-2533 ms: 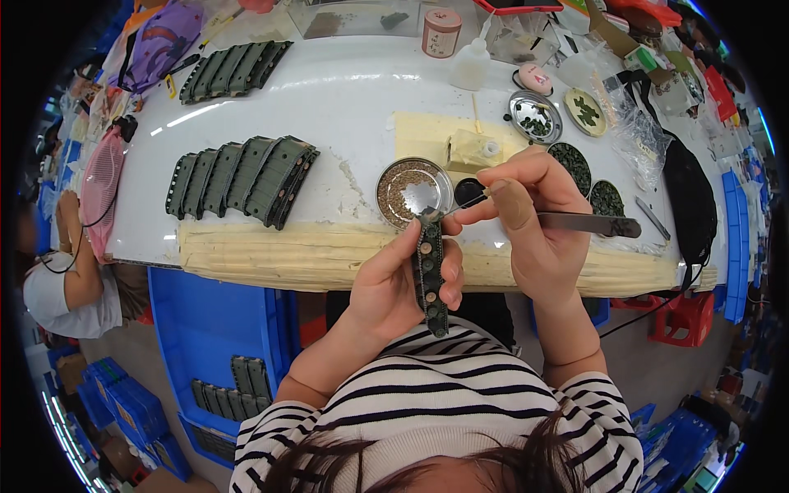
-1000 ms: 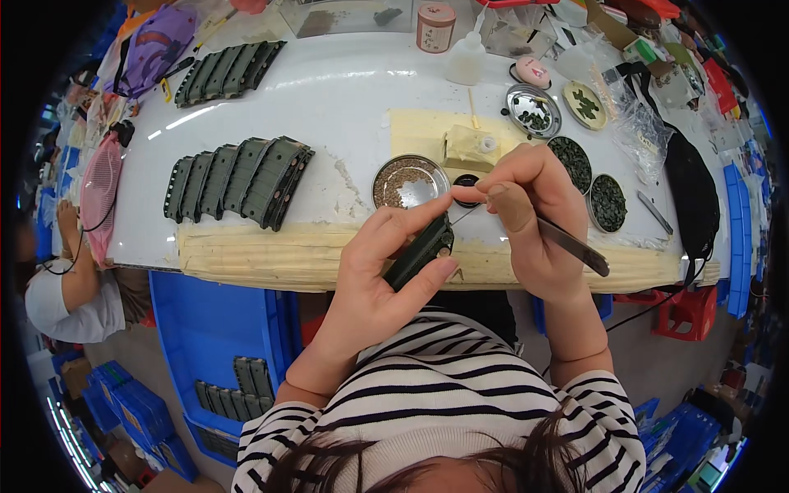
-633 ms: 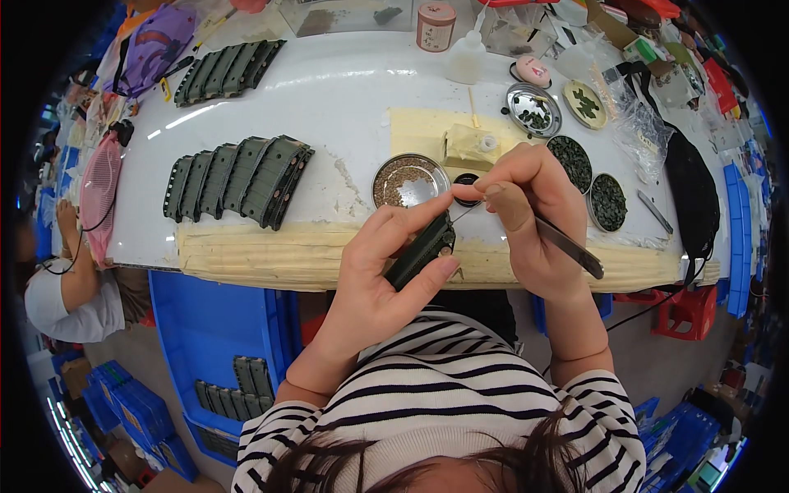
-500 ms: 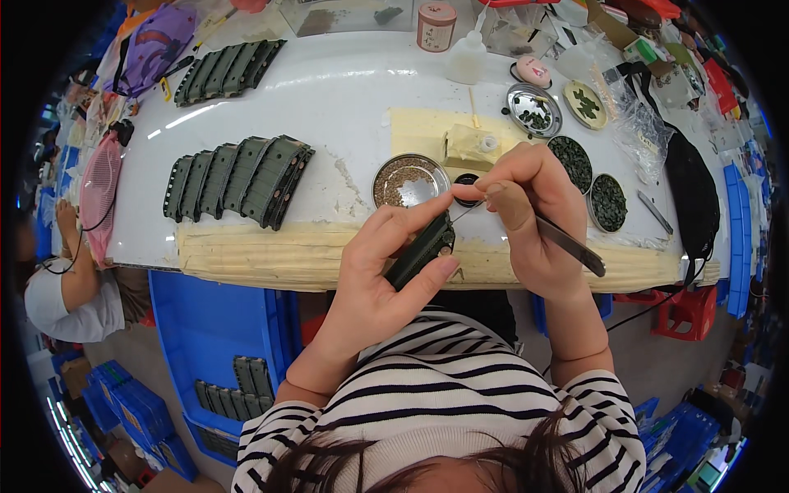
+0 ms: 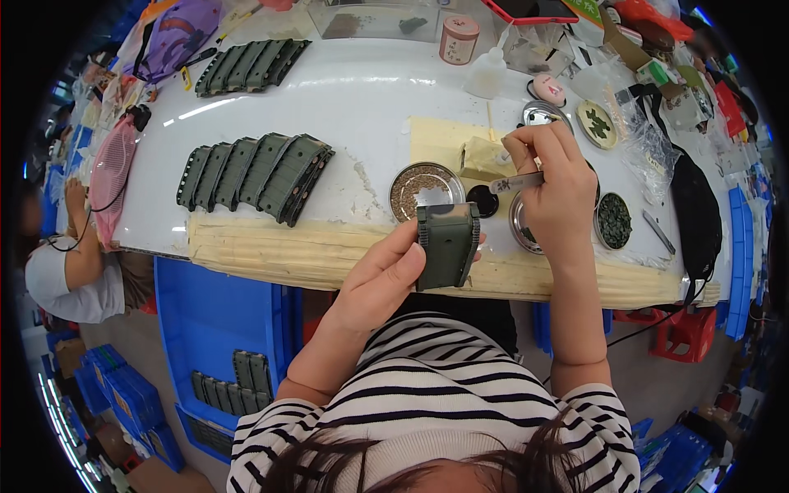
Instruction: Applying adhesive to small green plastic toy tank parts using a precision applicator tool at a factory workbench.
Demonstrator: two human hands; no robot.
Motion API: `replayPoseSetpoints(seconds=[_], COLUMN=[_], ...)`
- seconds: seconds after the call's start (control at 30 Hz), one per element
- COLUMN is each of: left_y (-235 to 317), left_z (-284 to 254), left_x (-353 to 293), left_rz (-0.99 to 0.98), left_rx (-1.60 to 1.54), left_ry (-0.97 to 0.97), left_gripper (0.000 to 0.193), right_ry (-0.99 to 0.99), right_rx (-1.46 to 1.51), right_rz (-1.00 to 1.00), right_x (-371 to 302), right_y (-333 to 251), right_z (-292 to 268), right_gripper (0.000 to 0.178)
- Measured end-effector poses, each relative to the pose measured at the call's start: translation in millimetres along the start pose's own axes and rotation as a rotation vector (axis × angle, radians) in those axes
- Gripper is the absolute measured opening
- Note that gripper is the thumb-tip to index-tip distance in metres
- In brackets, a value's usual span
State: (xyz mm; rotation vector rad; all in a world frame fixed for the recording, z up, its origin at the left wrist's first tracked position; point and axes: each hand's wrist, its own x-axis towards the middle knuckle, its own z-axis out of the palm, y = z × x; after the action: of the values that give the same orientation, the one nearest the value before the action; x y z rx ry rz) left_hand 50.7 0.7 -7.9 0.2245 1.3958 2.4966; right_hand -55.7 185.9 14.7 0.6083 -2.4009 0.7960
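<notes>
My left hand [image 5: 382, 275] holds a dark green curved plastic part [image 5: 448, 245] upright over the table's front edge, its flat face toward me. My right hand [image 5: 555, 193] grips thin metal tweezers [image 5: 516, 181], their tip pointing left above a small black dish [image 5: 482, 200]. Just left of that stands a round metal dish of brown grains [image 5: 425, 189]. Another metal dish [image 5: 519, 223] lies partly under my right hand.
A row of matching green parts [image 5: 256, 172] lies at the table's left, another row [image 5: 251, 66] further back. Small dishes of green bits [image 5: 614, 221], a pink jar [image 5: 458, 39] and a white bottle [image 5: 491, 72] stand behind. A blue crate [image 5: 222, 329] sits below; another person [image 5: 74, 271] sits left.
My left hand has turned the green part from slanted to upright, face toward me. My right hand has lifted away from it and moved back over the dishes with the tweezers.
</notes>
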Motion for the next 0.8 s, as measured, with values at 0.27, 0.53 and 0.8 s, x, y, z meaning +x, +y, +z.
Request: replayPoseSetpoints(seconds=[0.27,0.53,0.8], left_y=[-12.2,-15.5,-13.4], left_z=[-1.9,-1.6,5.7], left_x=[-2.4,-4.1,-4.1], left_rz=[-0.054,-0.012,0.010], left_rx=[-0.170,-0.084,0.056], left_ry=[0.049,0.001,0.094], left_gripper=[0.075,0.062,0.062], right_ry=[0.034,-0.143,-0.122], right_rx=[0.156,0.446,0.487], right_rz=[0.034,-0.115,-0.065], right_x=[-3.0,-42.3,-59.5], right_y=[-15.5,-40.6,-47.9], right_z=[-17.5,-43.2,-33.2], right_gripper=[0.016,0.031,0.036])
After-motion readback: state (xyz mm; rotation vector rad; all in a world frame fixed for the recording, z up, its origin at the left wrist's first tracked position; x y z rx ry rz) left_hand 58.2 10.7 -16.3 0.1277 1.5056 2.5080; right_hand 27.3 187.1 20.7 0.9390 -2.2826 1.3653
